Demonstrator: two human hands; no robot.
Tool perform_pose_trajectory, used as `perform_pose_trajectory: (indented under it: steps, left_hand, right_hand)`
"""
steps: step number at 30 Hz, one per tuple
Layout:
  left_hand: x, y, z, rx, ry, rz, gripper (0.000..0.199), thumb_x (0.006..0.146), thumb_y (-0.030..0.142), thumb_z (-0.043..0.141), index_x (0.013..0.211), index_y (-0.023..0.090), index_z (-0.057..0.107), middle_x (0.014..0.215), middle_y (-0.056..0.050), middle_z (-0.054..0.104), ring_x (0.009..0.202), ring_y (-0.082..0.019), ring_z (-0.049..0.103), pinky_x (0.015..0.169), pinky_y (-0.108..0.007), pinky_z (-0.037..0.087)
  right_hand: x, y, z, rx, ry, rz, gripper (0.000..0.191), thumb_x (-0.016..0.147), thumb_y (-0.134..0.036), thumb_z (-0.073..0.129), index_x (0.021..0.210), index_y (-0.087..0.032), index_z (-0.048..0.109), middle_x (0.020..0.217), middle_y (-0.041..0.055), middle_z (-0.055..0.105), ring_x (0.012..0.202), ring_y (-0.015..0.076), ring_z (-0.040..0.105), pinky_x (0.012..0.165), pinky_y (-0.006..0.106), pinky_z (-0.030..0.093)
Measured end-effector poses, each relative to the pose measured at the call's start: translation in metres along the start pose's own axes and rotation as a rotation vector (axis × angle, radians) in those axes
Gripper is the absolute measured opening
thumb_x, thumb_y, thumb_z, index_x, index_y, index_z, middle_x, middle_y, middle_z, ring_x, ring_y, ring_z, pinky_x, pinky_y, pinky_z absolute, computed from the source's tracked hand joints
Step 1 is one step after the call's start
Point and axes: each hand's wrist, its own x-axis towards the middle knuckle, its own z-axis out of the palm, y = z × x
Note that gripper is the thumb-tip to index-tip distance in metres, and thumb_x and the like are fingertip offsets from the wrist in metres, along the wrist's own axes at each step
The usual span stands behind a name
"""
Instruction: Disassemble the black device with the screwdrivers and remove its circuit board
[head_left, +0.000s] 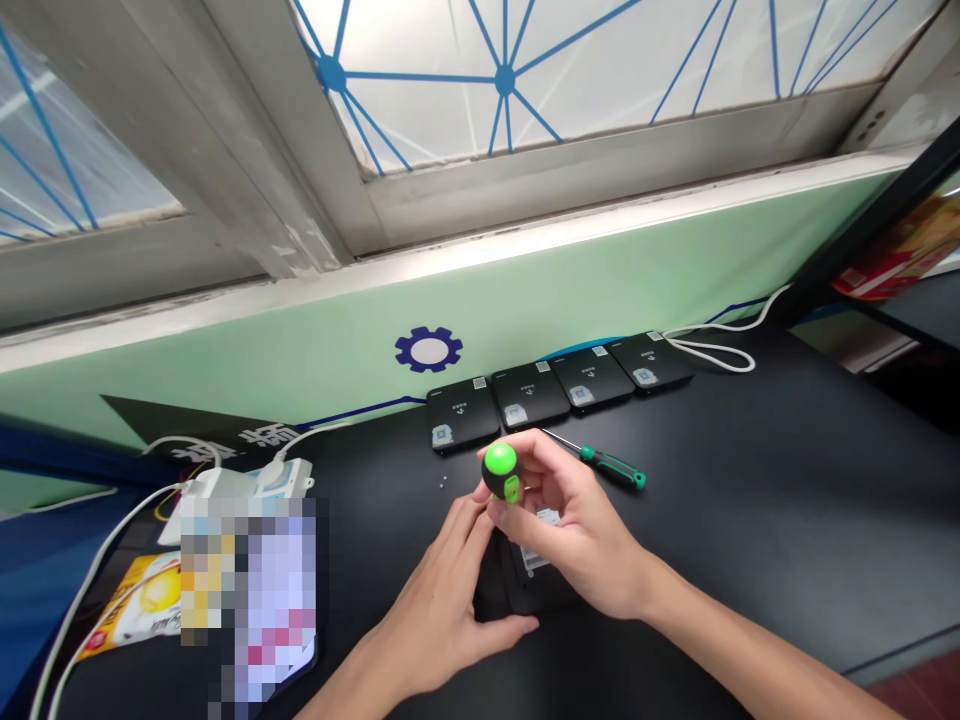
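Note:
My right hand (574,530) is closed around a screwdriver with a bright green and black handle (501,468). The driver stands nearly upright over a flat black device (491,580); its tip is hidden by my fingers. A whitish label (536,555) shows on the device, partly under my right hand. My left hand (442,600) grips the device's left side, thumb along the near edge and fingers toward the far end beside the driver. Just beyond my left fingers lie small screws (442,482). A second screwdriver, green and black (615,467), lies beyond my right hand.
Several flat black devices (463,412) stand in a row along the green wall (337,340). At the left are a white power strip (281,485) with cables, a yellow-and-white packet (146,605) and a blurred phone (277,610). A white cable (720,355) lies at the back right.

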Motion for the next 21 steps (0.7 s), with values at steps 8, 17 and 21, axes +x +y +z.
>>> perform_pose_trajectory:
  steps: [8, 17, 21]
  left_hand:
    - [0.0004, 0.0012, -0.0002, -0.007, 0.011, 0.017, 0.129, 0.088, 0.031, 0.098, 0.185, 0.04, 0.013, 0.177, -0.016, 0.043, 0.164, -0.044, 0.045, 0.13, -0.066, 0.052]
    - [-0.0006, -0.0025, 0.0013, 0.014, 0.01, 0.029, 0.126, 0.088, 0.034, 0.099, 0.183, 0.041, 0.017, 0.179, -0.014, 0.042, 0.165, -0.044, 0.044, 0.132, -0.065, 0.05]
    - [0.0007, -0.0012, 0.0002, 0.025, 0.003, 0.029, 0.123, 0.088, 0.033, 0.099, 0.181, 0.041, 0.02, 0.175, -0.014, 0.046, 0.164, -0.043, 0.046, 0.132, -0.067, 0.049]
  right_hand:
    - [0.0011, 0.0075, 0.0014, 0.083, 0.073, 0.048, 0.039, 0.093, -0.039, 0.099, 0.105, -0.026, 0.064, 0.102, 0.001, 0.076, 0.09, 0.0198, 0.067, 0.076, 0.033, 0.05]
    - [0.0007, 0.0088, 0.0, 0.06, 0.049, 0.042, 0.034, 0.096, -0.041, 0.096, 0.105, -0.026, 0.067, 0.098, -0.0002, 0.071, 0.09, 0.0202, 0.067, 0.077, 0.034, 0.053]
    - [0.0001, 0.008, -0.0011, 0.011, 0.041, 0.03, 0.026, 0.103, -0.043, 0.088, 0.11, -0.025, 0.072, 0.108, 0.0024, 0.073, 0.087, 0.018, 0.064, 0.075, 0.033, 0.054]
